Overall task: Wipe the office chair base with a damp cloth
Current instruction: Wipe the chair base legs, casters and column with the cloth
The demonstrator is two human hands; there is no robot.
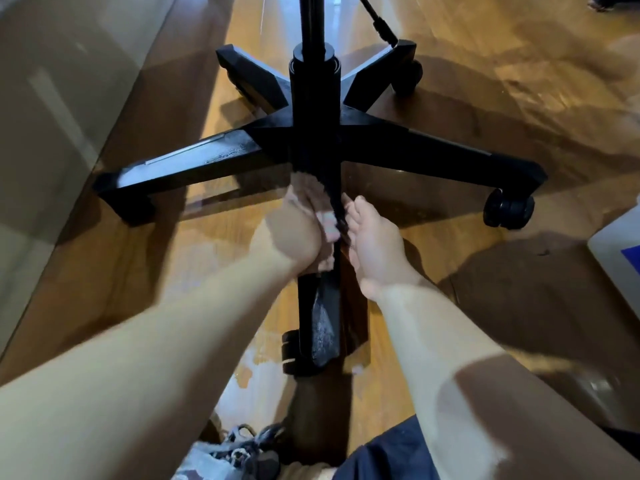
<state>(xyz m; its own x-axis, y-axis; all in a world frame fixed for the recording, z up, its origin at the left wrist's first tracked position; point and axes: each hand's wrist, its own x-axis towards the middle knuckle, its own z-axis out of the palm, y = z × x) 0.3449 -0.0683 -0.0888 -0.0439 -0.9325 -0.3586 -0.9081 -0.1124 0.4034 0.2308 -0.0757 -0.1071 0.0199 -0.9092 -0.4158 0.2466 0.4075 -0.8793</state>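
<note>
A person crouches over a black five-star office chair base point(311, 143) standing on a glossy wooden floor point(519, 98), both bare forearms reaching forward along the spoke that points toward the camera. The left hand point(298, 233) is clamped over a brownish damp cloth point(313, 199), pressing it onto the top of that near spoke point(320, 313) just short of the hub. The right hand point(374, 244) rests alongside the same spoke with fingers loosely spread, seemingly bracing it; it holds nothing visible.

Progress appears partial. The left spoke point(194, 159) carries pale streaks, either moisture or leftover dust, and the lower stretch of the near spoke shows a similar greyish sheen. The right spoke point(450, 150) and the two far ones look uniformly dark, though whether they have been wiped cannot be told. The casters, including the right-hand caster point(507, 207), and the central column point(315, 81) likely remain to be done.

A white container point(620, 251) sits at the frame's right edge, well apart from the base.
</note>
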